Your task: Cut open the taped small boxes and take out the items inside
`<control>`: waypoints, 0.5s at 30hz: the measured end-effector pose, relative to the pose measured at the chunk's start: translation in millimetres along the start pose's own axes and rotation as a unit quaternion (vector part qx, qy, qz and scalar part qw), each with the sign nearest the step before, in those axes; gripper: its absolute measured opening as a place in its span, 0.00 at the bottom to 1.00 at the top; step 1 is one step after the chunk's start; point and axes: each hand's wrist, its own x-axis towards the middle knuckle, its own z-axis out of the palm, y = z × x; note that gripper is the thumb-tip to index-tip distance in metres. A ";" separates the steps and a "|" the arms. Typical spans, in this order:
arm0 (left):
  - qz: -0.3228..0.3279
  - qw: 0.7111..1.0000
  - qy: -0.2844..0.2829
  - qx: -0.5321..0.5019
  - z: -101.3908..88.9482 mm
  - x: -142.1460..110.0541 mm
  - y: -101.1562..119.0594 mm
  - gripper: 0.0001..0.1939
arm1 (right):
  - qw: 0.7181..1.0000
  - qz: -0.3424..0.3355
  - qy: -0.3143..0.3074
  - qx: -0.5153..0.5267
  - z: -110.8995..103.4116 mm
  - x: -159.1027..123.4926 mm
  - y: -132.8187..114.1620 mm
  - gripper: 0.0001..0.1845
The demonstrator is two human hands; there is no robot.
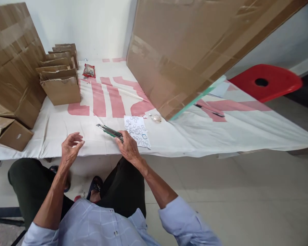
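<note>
A green-and-black utility knife (110, 131) is in my right hand (128, 145), its blade tip out and pointing left. My left hand (71, 147) hovers over the table's front edge, fingers curved and apart, with nothing in it. Right beside my right hand lies a white paper sheet (137, 131) covered with small drawn outlines. Just past the paper's upper right corner sits a small clear, roundish item (156, 118) whose kind I cannot make out.
A white and pink cloth (113, 99) covers the table. Cardboard dividers (63, 89) and boxes (15, 133) stand at left, with a red packet (89, 70) behind. A large cardboard box (179, 58) leans at right, near a pen (210, 111) and a red stool (272, 82).
</note>
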 end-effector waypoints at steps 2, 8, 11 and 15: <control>0.050 0.990 0.071 0.115 -37.8 -1.3 3.8 0.24 | 0.999 0.011 0.009 -0.037 9.2 7.7 2.5 0.14; 0.117 0.828 0.352 0.420 -172.5 -10.5 30.7 0.37 | 0.997 0.013 0.007 -0.079 29.3 16.2 3.6 0.13; 0.052 0.821 0.388 0.416 -219.8 -10.4 36.6 0.48 | 0.996 0.007 0.003 -0.086 35.9 13.6 6.7 0.13; -0.093 0.873 0.374 0.299 -260.9 15.3 23.4 0.75 | 0.994 -0.011 0.017 -0.109 42.3 9.5 13.1 0.12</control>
